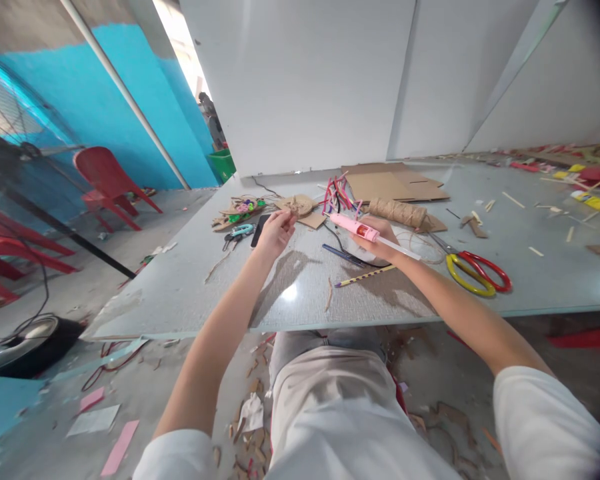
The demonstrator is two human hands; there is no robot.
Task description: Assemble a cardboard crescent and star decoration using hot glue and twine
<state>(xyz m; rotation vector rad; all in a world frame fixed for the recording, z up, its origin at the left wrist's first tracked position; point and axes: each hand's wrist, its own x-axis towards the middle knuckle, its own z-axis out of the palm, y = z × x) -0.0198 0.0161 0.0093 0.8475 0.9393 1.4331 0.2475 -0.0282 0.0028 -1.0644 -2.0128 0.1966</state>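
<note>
Glue gun (347,221) sits gripped in the right hand (386,233), above the desk (175,293) in my head view. Left hand (277,232) is at the jute disc (304,204), its hold unclear; I'd aim clear of it.

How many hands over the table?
2: the left hand at the round tan piece, the right hand holding the pink glue gun. No others show there.
</note>
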